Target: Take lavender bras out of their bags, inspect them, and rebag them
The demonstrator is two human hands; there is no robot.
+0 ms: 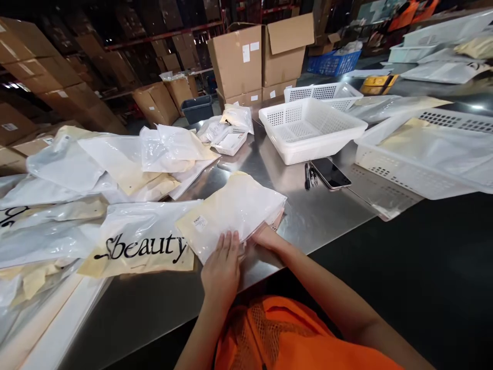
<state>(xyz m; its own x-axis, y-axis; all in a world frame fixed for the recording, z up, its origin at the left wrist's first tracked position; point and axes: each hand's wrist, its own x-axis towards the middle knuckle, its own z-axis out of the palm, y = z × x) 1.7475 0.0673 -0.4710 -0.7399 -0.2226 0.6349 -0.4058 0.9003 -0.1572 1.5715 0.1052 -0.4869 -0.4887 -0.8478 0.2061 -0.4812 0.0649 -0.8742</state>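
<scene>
A whitish plastic mailer bag (234, 205) with a small printed label lies tilted on the metal table in front of me. My left hand (221, 267) rests on its near edge, fingers stretched out flat and side by side. At the bag's near right edge, my right hand (265, 237) reaches under or into it; I cannot tell which, as its fingers are hidden. Something pinkish shows at the bag's right edge. Just left lies another bag (144, 236) printed "beauty", partly overlapped by the first one.
Piled plastic bags (115, 159) cover the table's left side. White baskets (311, 131) stand at the back, with a bag-filled basket (427, 159) on the right. A phone (330, 172) and pens (308, 176) lie between. Cardboard boxes (236, 61) stand beyond the metal table (319, 221).
</scene>
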